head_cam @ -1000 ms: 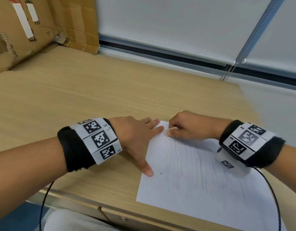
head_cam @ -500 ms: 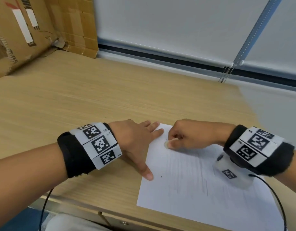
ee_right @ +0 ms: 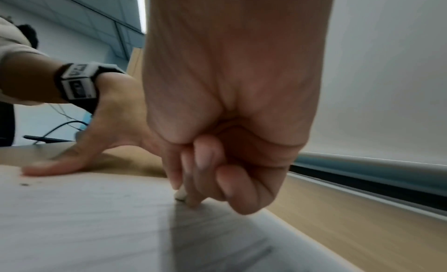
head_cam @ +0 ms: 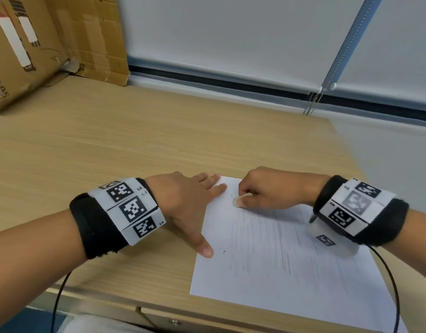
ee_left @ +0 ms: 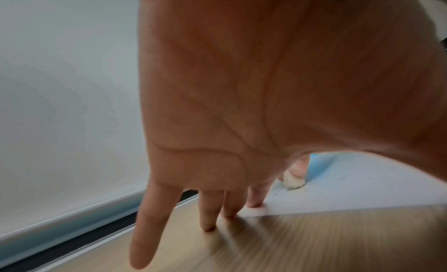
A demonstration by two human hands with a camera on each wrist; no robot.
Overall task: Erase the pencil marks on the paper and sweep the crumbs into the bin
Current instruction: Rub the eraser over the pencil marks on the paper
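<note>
A white sheet of paper with faint grey pencil strokes lies on the wooden desk at the front right. My right hand pinches a small pale eraser and presses it on the paper near its far left corner. The eraser also shows past my left palm, and the eraser peeks out under my curled right fingers. My left hand lies flat with fingers spread, thumb and fingertips on the sheet's left edge. A few dark crumbs lie near the thumb. No bin is in view.
Cardboard boxes stand at the desk's far left corner. A white roller blind with a bead chain runs along the back. The desk's front edge is close below the paper. Black cables hang from both wristbands.
The right hand has slid the eraser a short way toward me and to the left on the paper. The left hand stays flat on the sheet's edge.
</note>
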